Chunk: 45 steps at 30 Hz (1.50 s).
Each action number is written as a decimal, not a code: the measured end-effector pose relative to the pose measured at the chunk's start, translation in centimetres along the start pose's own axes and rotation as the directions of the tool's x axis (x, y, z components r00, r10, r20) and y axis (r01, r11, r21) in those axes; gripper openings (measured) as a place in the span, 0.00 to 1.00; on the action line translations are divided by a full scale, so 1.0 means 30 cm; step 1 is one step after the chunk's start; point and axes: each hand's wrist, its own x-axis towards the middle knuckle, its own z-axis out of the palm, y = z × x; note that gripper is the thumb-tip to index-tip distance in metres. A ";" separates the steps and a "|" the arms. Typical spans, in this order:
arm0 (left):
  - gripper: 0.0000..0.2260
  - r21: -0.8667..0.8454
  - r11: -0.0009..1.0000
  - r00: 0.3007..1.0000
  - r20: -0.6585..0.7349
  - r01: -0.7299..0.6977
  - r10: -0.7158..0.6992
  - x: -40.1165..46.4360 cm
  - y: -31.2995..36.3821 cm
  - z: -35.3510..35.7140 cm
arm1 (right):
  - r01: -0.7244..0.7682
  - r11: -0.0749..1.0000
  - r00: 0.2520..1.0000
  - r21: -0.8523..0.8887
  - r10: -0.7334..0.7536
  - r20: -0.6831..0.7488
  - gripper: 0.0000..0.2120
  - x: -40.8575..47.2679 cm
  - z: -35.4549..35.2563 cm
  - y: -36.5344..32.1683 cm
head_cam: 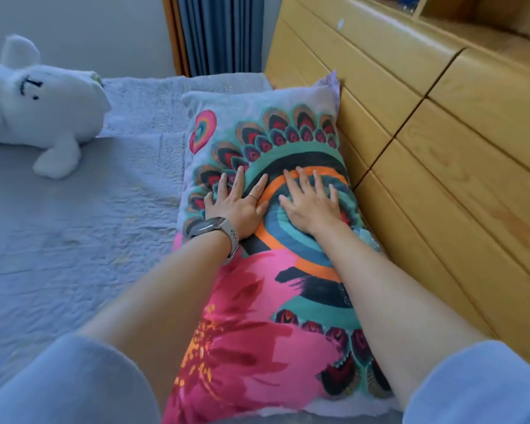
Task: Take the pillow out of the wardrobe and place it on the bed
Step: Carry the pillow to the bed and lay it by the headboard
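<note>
A long pillow with a bright pink flower and teal, orange and black feather pattern lies flat on the bed, its right side against the wooden headboard. My left hand, with a watch on the wrist and a ring, rests palm down on the pillow's middle, fingers spread. My right hand presses flat beside it, fingers apart. Neither hand grips anything. The wardrobe is out of sight.
A white plush toy lies on the grey-blue quilted bedspread at the far left. The yellow wooden headboard with panels runs along the right. Blue curtains hang behind the bed's far end.
</note>
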 end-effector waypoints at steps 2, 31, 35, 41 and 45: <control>0.24 0.013 1.000 1.000 -0.002 -0.002 0.002 -0.013 0.000 0.007 | 0.001 1.000 0.998 0.000 -0.001 0.061 0.30 0.008 -0.011 0.005; 0.24 -0.046 0.999 1.000 0.019 0.002 -0.001 0.081 -0.065 0.116 | 0.055 0.981 0.993 -0.184 -0.034 0.116 0.31 0.332 0.010 -0.154; 0.24 -0.041 0.999 1.000 -0.017 0.013 -0.013 0.074 -0.066 0.141 | 0.091 0.977 0.995 -0.195 -0.098 -0.027 0.33 0.227 0.030 -0.140; 0.24 -0.078 0.997 0.998 -0.066 -0.024 0.018 -0.021 -0.051 0.118 | -0.035 0.996 0.990 -0.082 0.024 -0.136 0.31 -0.201 0.079 -0.015; 0.24 -0.064 0.998 0.997 -0.079 -0.019 0.014 -0.171 -0.050 0.099 | -0.145 0.989 0.988 -0.003 0.145 -0.047 0.31 -0.428 0.091 0.042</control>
